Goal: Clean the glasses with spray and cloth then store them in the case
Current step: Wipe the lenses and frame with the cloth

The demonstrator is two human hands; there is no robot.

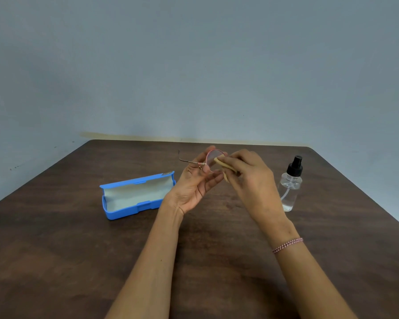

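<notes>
Left hand [195, 183] held the glasses [211, 160] above the table [78, 249], fingers curled round the rim; right hand [249, 178] pinched the cloth [226, 168] vs the lens. Frame prob. light, thin & fragile, so grip at rim/hinge, not lens. Case [134, 195] lay open, left.

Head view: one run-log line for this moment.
stage: lens wipe | left hand: holds glasses | right hand: pinches cloth against lens | case: open | spray bottle: upright, untouched
</notes>
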